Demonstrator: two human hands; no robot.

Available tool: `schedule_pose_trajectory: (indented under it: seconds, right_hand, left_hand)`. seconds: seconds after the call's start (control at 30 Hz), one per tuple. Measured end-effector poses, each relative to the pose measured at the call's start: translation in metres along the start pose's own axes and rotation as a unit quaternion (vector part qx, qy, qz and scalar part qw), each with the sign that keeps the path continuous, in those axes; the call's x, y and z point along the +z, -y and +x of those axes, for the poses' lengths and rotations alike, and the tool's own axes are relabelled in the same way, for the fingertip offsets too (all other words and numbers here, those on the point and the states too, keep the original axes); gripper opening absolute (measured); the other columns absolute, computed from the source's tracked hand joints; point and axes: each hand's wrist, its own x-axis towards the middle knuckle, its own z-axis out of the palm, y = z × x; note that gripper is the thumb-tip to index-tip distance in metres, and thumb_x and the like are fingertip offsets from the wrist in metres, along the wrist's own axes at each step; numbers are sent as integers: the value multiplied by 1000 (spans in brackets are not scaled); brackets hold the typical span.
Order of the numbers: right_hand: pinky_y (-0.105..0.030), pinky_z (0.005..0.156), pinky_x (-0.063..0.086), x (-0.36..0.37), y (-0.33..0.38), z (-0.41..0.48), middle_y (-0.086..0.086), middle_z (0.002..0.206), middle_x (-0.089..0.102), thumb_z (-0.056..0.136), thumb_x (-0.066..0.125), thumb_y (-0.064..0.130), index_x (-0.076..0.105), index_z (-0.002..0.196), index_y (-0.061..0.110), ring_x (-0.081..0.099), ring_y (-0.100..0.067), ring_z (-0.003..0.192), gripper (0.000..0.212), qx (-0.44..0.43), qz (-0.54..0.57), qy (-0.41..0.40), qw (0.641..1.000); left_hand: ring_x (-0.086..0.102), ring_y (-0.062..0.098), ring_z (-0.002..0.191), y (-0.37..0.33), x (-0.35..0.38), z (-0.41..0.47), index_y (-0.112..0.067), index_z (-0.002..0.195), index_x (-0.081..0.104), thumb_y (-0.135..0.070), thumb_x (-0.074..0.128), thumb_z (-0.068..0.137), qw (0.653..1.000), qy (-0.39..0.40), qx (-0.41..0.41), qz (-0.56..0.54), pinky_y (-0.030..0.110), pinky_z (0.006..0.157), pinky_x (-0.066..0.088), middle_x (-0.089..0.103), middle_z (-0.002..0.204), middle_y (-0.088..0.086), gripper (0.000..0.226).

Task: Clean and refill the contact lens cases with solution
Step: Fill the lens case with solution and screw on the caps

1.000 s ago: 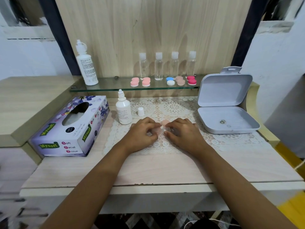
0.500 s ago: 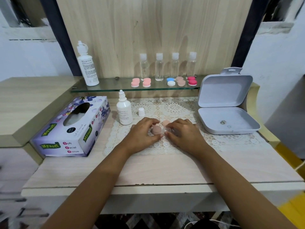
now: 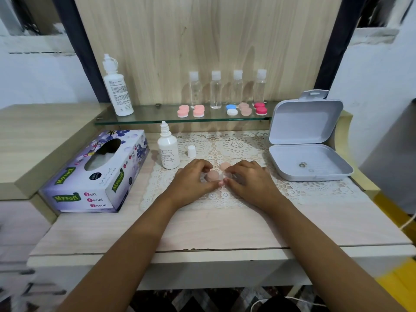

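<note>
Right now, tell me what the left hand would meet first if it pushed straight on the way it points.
The left hand points forward and right, so it would first push the peach cap it pinches, then probably the right hand holding the clear lens case; depth is unclear.

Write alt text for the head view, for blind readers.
Left hand and right hand grip a pink lens case on a lace mat. Uncapped solution bottle and tissue box at left, open grey box at right, more cases on a glass shelf.
</note>
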Motion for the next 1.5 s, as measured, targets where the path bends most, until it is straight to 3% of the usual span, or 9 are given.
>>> schedule_pose_trajectory:
  seconds: [0.1,0.2,0.33,0.53,0.73,1.03,1.27,1.43,1.5]
  right_hand:
    - [-42,89,40,0,-1,0,5,108,61,87,53,45,64,111,27,49,-20,104,32,-3,4,-5,1000]
    - [-40,90,38,0,-1,-1,5,110,60,88,55,42,63,112,28,48,-20,107,30,-3,3,-8,1000]
    - [-31,81,27,1,0,0,7,113,58,89,53,43,61,115,30,45,-17,110,30,2,-12,-2,1000]
    - [-31,81,26,0,0,-1,7,113,58,89,50,46,61,115,31,46,-17,110,32,1,-9,-10,1000]
    - [-31,82,26,0,1,-1,7,113,58,89,53,43,61,115,31,46,-17,110,30,0,-9,-12,1000]
    - [-36,91,34,1,1,-1,6,112,59,89,55,41,62,114,31,47,-18,110,28,-1,3,-17,1000]
    - [-35,88,32,1,1,-2,7,110,58,89,55,41,63,113,32,47,-17,109,27,0,7,-21,1000]
    - [-35,87,30,1,0,-1,8,112,57,89,54,41,62,114,33,46,-17,110,28,-1,2,-17,1000]
    - [-35,87,31,1,0,-1,7,112,58,89,55,41,63,113,33,46,-18,110,27,-4,2,-20,1000]
  left_hand:
    - [53,5,92,1,1,1,-20,95,59,-38,70,79,1000,-22,-2,-13,21,83,44,54,97,-11,26]
    - [56,5,95,4,0,2,-18,98,66,-29,69,82,999,-4,15,-34,24,90,46,57,97,-12,20]
    - [54,9,106,5,-1,1,-14,111,66,-28,63,87,999,21,39,-12,32,99,42,54,105,-11,28]
    - [51,4,109,1,0,-3,-23,118,59,-55,59,78,1000,18,18,4,37,102,38,53,112,-13,51]
    - [55,8,91,1,0,0,-16,91,61,-33,70,81,1000,-15,6,-27,23,83,44,57,93,-8,22]
    - [55,13,106,4,-2,-1,-10,113,65,-19,62,89,998,25,63,-13,29,97,43,53,106,-9,27]
    - [48,7,114,2,1,-2,-21,126,54,-59,56,79,999,29,23,28,37,103,36,49,118,-12,61]
    - [52,7,89,2,1,-1,-20,89,56,-36,68,81,1000,-18,20,-11,22,82,43,50,91,-13,21]
    - [54,9,89,3,1,0,-16,89,61,-29,69,82,999,-19,35,-20,22,83,45,53,91,-11,17]
